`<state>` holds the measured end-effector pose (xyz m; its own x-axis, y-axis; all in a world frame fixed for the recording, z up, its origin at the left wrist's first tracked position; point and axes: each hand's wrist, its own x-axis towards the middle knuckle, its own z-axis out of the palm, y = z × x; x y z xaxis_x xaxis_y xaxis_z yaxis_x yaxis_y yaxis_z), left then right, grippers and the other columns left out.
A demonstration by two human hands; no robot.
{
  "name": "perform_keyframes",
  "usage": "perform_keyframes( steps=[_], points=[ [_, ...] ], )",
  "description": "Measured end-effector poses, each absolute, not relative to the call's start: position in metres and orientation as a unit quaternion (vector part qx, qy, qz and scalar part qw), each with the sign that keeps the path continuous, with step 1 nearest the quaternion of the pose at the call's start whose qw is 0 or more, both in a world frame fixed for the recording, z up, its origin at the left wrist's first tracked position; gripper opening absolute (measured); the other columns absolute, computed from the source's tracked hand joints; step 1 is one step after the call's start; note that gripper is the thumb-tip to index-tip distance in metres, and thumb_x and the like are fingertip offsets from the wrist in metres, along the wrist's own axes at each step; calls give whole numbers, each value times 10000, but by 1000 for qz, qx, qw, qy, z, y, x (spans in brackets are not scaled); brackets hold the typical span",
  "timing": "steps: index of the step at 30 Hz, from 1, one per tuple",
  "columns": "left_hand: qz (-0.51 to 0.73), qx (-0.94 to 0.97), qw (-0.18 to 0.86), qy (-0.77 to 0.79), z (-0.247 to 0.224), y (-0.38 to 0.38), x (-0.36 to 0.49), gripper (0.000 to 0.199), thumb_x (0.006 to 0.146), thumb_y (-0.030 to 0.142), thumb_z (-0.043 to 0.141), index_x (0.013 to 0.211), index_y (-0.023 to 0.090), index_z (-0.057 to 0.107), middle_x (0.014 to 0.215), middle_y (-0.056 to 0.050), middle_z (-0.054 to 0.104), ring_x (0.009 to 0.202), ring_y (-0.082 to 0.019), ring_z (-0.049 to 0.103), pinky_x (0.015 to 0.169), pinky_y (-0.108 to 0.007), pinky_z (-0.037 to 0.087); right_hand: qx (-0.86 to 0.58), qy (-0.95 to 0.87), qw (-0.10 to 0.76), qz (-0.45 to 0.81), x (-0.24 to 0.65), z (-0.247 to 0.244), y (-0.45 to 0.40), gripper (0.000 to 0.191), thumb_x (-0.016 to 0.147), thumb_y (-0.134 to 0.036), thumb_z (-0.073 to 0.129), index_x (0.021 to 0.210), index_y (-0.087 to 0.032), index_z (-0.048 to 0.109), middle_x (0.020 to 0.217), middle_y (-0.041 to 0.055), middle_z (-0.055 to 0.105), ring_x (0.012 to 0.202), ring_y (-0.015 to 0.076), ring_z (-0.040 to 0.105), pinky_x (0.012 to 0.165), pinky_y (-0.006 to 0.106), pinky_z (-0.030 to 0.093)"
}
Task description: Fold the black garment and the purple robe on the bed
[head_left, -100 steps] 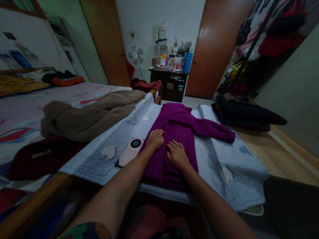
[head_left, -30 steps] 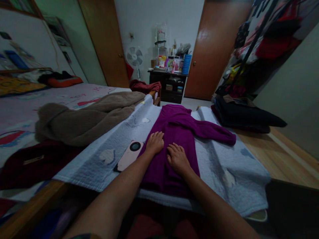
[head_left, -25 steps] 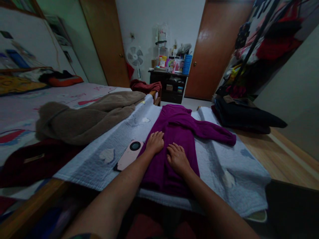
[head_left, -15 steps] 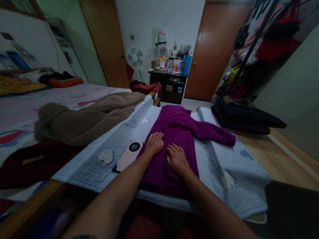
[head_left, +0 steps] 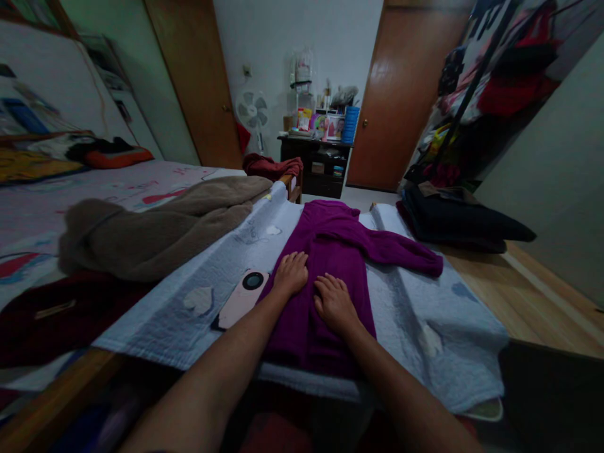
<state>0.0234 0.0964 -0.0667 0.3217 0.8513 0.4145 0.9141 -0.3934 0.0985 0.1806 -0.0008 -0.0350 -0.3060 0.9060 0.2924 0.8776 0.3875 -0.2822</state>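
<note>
A purple long-sleeved top [head_left: 340,258] lies spread on a light blue quilted cloth [head_left: 401,340], one sleeve stretched out to the right. My left hand [head_left: 291,274] rests flat on its left side, fingers extended. Just across from it, my right hand [head_left: 335,302] lies on the right half of the garment with the fingers loosely stretched. Neither hand grips the fabric. Beside my left forearm, a pale pink phone [head_left: 240,298] with a round black camera ring lies face down on the cloth.
A brown fleecy garment [head_left: 155,233] and a dark maroon one [head_left: 70,308] lie on the bed at left. Folded dark clothes [head_left: 467,217] are stacked on the wooden surface [head_left: 523,302] at right. A fan [head_left: 253,112] and a black shelf [head_left: 316,167] stand at the back.
The view has shifted very slightly. Both hands stay in the same places on the purple top, and nothing else has visibly moved.
</note>
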Motion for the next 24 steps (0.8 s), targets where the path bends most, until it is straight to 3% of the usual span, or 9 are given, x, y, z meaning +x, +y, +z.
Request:
perform_keyframes(
  steps=[24],
  points=[
    [-211, -808, 69, -546, -64, 95, 24, 467, 893, 216, 389, 1334, 159, 531, 1399, -85, 533, 1318, -254, 442, 1118, -433, 297, -560, -800, 212, 36, 180, -32, 0, 378, 870, -251, 515, 1239, -210, 590, 1325, 62, 586, 1306, 232, 423, 1097, 402, 259]
  ],
)
